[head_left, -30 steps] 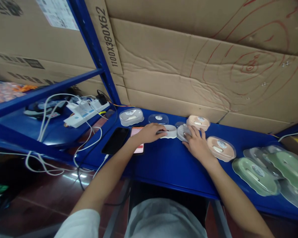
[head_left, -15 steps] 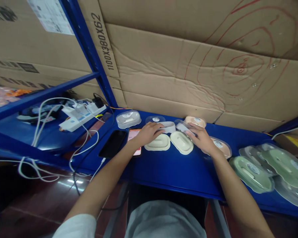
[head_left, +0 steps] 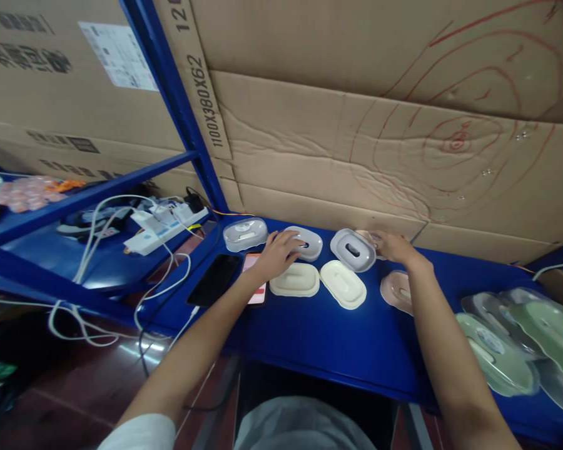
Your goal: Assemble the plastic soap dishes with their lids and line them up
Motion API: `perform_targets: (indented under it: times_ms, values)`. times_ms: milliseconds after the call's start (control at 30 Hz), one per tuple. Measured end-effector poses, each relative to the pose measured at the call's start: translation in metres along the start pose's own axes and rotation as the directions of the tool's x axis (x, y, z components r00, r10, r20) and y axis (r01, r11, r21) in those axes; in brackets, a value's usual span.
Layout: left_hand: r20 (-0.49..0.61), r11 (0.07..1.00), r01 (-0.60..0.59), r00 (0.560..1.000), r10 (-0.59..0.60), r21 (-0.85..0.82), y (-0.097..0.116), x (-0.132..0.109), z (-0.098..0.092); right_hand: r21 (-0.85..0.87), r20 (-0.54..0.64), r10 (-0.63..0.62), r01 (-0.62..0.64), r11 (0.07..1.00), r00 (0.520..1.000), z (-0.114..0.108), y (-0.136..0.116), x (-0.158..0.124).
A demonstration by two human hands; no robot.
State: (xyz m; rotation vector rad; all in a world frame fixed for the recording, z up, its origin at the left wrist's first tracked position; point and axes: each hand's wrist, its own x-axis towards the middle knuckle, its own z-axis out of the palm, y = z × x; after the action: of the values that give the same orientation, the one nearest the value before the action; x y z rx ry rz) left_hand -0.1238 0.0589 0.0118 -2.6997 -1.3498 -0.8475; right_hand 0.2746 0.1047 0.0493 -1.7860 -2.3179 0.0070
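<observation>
My left hand [head_left: 281, 251] lies curled over a grey oval tray [head_left: 308, 242] at the back of the blue shelf [head_left: 328, 337], gripping its near edge. A second grey oval tray [head_left: 353, 250] sits to its right, free of both hands. My right hand [head_left: 394, 247] reaches just past that tray, its fingers closed on a pink container [head_left: 366, 235] by the cardboard wall; most of the container is hidden. Two cream oval pieces [head_left: 294, 279] [head_left: 343, 284] lie side by side in front of the grey trays. Another pink container [head_left: 394, 289] lies under my right forearm.
A clear-lidded white container [head_left: 245, 233] stands at the back left. A black phone [head_left: 214, 279] and a lit phone [head_left: 258, 292] lie by my left wrist. Green lidded containers [head_left: 497, 353] fill the right end. A power strip [head_left: 162, 225] with cables is on the left shelf.
The two grey trays came off the cream pieces and went back toward the wall. My right hand let go of its tray and reached to the pink container behind it.
</observation>
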Motion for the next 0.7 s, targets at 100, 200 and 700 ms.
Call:
perform_targets:
  times_ms: [100,200,700]
  values:
    - [0.019,1.000,0.010,1.000,-0.010,0.019,-0.003,-0.001,0.002,0.016,0.058,0.079,-0.080,0.997,0.995,-0.009,0.005,-0.003]
    - [0.026,0.999,0.014,1.000,-0.015,0.030,-0.004,-0.001,0.001,0.011,0.059,0.136,-0.136,0.991,0.989,-0.027,0.006,-0.008]
    - [0.070,0.999,-0.009,0.998,0.007,0.035,-0.006,-0.001,-0.005,-0.122,0.392,0.196,-0.161,0.979,0.899,0.006,-0.048,-0.009]
